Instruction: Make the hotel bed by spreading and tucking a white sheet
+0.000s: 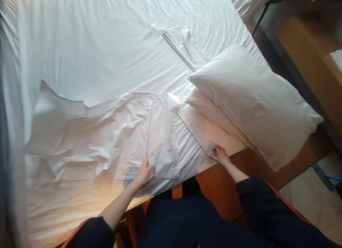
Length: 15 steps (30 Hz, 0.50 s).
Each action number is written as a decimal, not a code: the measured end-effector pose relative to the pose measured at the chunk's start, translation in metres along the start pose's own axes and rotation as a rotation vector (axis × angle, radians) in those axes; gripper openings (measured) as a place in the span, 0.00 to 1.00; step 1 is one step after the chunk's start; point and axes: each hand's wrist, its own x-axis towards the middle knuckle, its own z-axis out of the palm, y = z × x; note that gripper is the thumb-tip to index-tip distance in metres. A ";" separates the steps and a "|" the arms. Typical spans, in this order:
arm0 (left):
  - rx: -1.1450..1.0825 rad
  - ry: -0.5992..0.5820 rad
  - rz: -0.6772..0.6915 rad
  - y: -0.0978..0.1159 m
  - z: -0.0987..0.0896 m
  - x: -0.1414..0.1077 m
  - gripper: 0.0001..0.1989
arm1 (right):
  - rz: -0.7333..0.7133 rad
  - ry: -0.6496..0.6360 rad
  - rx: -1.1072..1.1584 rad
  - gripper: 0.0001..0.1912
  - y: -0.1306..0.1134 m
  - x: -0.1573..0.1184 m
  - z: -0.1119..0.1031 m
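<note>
A white pillowcase (128,130), creased and with a wide hem at its right end, lies spread on the white-sheeted bed (91,45). On its near edge, beside the hem seam, rests my left hand (144,173), fingers extended and apart. My right hand (220,154) has its fingers curled at the near corner of a second white pillowcase (197,128), which lies flat and partly under the pillows. Two white pillows are stacked at the right: the upper pillow (256,102) covers most of the lower pillow (211,107).
More folded white cloth (184,45) lies behind the pillows. A wooden board (240,173) runs along the bed's near right side. A brown cardboard box (312,52) stands at the far right, and a blue object (326,177) lies on the floor.
</note>
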 end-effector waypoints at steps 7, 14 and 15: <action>-0.135 0.021 0.474 0.188 0.081 0.045 0.13 | -0.194 -0.067 0.159 0.07 0.063 0.011 0.011; 0.247 -0.119 0.615 0.332 0.080 0.166 0.20 | -0.456 -0.117 0.366 0.07 0.089 0.033 -0.019; 0.275 -0.159 0.606 0.340 0.081 0.174 0.19 | -0.468 -0.106 0.383 0.07 0.091 0.035 -0.024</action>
